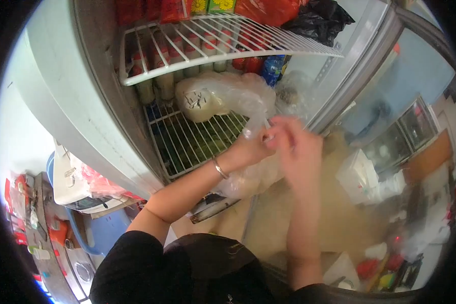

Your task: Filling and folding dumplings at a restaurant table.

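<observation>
My left hand (249, 148), with a metal bangle on its wrist, grips the gathered top of a clear plastic bag (245, 184) that hangs beneath it. The fingertips of my right hand (300, 155) pinch plastic at the same spot; motion blurs this hand. Just beyond my hands, a filled plastic bag (197, 100) with dark marks on it rests on the lower wire shelf (192, 142) of an upright fridge. Some crinkled plastic (254, 117) reaches from that bag toward my fingers. My fingers hide where the pieces of plastic meet.
Above is a white wire shelf (174, 66) carrying red packs and a black plastic bag (321, 21). Several bottles and cans, including a blue one (272, 70), stand behind the filled bag. The glass fridge door (402, 64) is at right, and a blue plastic chair (106, 230) at left.
</observation>
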A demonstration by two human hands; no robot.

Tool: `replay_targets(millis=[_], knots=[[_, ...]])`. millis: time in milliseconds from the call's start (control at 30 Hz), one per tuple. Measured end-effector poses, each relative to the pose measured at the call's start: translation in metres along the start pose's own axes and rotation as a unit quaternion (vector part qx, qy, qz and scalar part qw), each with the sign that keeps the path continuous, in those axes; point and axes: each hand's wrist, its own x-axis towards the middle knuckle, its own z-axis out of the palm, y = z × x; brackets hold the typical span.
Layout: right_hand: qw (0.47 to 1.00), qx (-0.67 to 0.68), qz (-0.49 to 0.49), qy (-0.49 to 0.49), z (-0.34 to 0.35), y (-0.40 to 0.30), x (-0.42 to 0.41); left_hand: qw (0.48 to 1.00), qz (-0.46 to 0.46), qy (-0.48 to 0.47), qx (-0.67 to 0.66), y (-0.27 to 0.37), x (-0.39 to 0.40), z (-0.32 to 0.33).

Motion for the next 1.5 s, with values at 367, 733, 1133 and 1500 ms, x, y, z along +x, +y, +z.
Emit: replay_targets(millis=[367, 733, 1133, 1500], knots=[[0.997, 0.044, 0.027, -0.065, 0.010, 0.071, 0.048, 0.998, -0.046, 0.041, 0.024, -0.001, 0.005, 0.006], [0.964, 0.252, -0.084, 0.011, -0.005, 0.046, 0.035, 0.994, 0.025, 0.053, 0.090, 0.013, 0.010, -0.001], [0.819, 0.505, -0.009, 0.272, -0.032, 0.027, -0.022, 0.981, 0.032, -0.150, 0.120, 0.022, -0.032, 0.026], [0.740, 0.485, -0.373, 0.277, -0.049, -0.119, -0.217, 0.968, -0.018, -0.230, 0.096, -0.020, -0.164, 0.046]])
